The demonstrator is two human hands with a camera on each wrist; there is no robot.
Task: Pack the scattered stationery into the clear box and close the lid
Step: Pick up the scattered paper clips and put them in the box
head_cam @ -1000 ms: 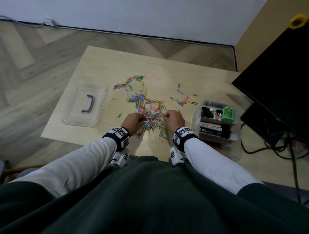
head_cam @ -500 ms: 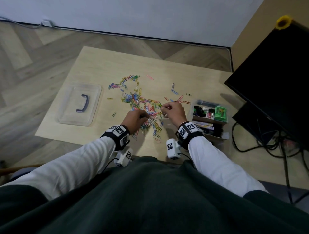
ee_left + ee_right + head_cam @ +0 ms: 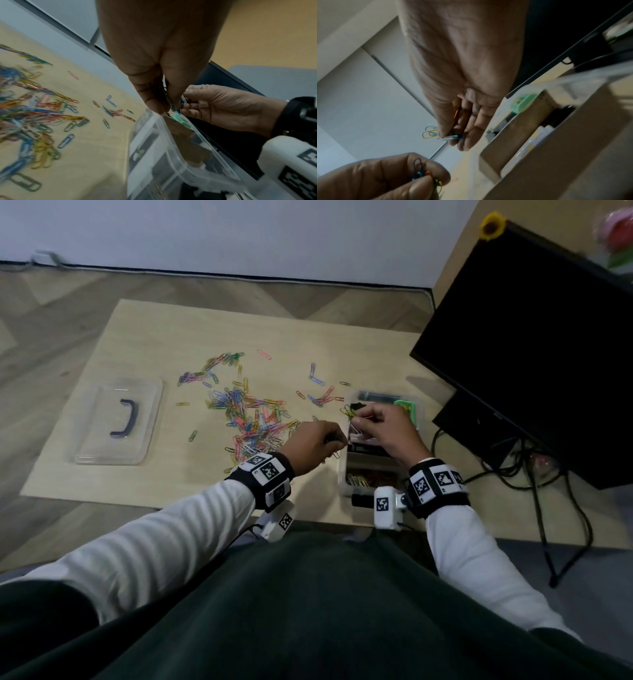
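Note:
Coloured paper clips (image 3: 251, 419) lie scattered across the middle of the wooden table (image 3: 171, 337). The clear box (image 3: 346, 474) stands at the right with cardboard dividers, a green item (image 3: 407, 409) and stationery inside. My right hand (image 3: 383, 426) hovers over the box and pinches a bunch of paper clips (image 3: 433, 133). Just left of the box rim, my left hand (image 3: 315, 440) pinches another bunch of clips (image 3: 421, 174). The clear lid (image 3: 118, 421) with a dark handle lies flat at the table's left.
A black monitor (image 3: 534, 344) leans at the right, close to the box. Cables (image 3: 534, 474) trail on the floor beside it. The left wrist view shows the box rim (image 3: 173, 159) directly below my left fingers (image 3: 154, 102). Wooden floor surrounds the low table.
Both hands lifted off the clip pile with clips pinched and moved right; the right hand now hangs over the box, the left beside its rim.

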